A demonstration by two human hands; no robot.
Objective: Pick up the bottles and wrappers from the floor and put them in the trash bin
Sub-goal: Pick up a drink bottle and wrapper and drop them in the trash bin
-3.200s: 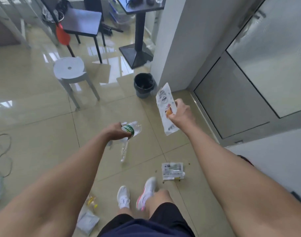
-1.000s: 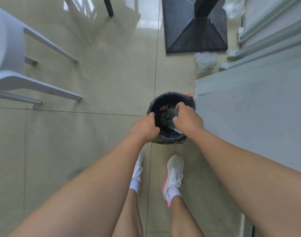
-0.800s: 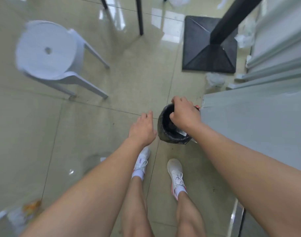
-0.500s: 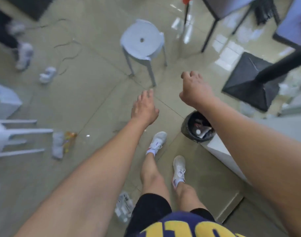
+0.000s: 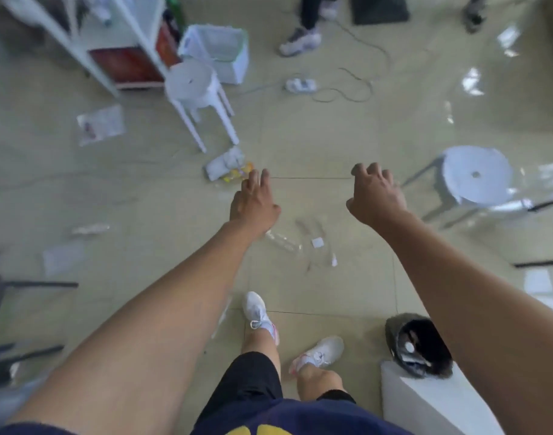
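Both hands are out and empty, left hand [image 5: 254, 204] straight-fingered, right hand [image 5: 376, 196] loosely curled on nothing, so this looks like the fetch leg: clear bottle [image 5: 281, 241] at centre frame, white-and-yellow wrapper [image 5: 226, 166] above it, trash bin [image 5: 394, 337] lower right, stoop and grab next.

The floor [image 5: 316, 146] is smooth, glossy tile. The trash bin [image 5: 393, 335] is black plastic, faintly shiny. Beyond the trash bin, the bottle [image 5: 281, 241] is clear plastic, the stool [image 5: 476, 177] white plastic.
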